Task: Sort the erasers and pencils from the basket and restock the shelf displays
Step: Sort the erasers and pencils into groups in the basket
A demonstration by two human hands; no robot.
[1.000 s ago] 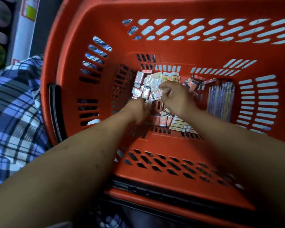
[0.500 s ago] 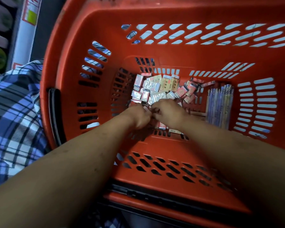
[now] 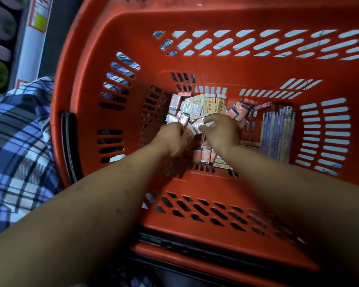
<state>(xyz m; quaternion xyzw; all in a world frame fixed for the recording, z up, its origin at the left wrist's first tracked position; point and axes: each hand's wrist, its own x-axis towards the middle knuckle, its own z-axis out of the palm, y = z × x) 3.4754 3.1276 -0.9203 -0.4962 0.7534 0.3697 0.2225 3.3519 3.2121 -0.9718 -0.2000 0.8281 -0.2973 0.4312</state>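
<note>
1. Both my hands are down on the floor of the red basket (image 3: 116, 65), side by side and almost touching, in the middle of the loose erasers (image 3: 195, 108).
2. My right hand (image 3: 221, 134) has its fingers curled. Thumb and forefinger pinch a pale wrapped eraser (image 3: 208, 124) at the hand's 11 o'clock side.
3. My left hand (image 3: 171, 138) has its fingers bent down into the pile, tips by a red-wrapped eraser (image 3: 183, 119). The fingers hide whether it has a real hold on anything, so I cannot tell.
4. The erasers spread from 10 to 1 o'clock of the hands. The yellow-boxed ones (image 3: 215, 104) sit in a row at 12 o'clock by the far wall. A few more (image 3: 203, 155) lie at 6 o'clock, under the right wrist.
5. The pencils (image 3: 278, 132) are one bundle lying flat at 3 o'clock of the right hand, near the side wall and apart from most erasers. Their long axis runs 12 to 6 o'clock.
6. Key relation: the right hand is nearer the pencils, and the left would have to cross over. Both hands can reach the erasers.
7. Judgement: this is the sorting step, gathering erasers. The pencils look untouched and the shelf restock is not begun.
8. Likely next: finish the erasers. Then the right hand goes to 3 o'clock and takes the bundle mid-length, across its axis.
9. Outside the basket there is plaid cloth (image 3: 19, 146) at 9 o'clock and a shelf upright (image 3: 34, 38) at 10 to 11 o'clock.
</note>
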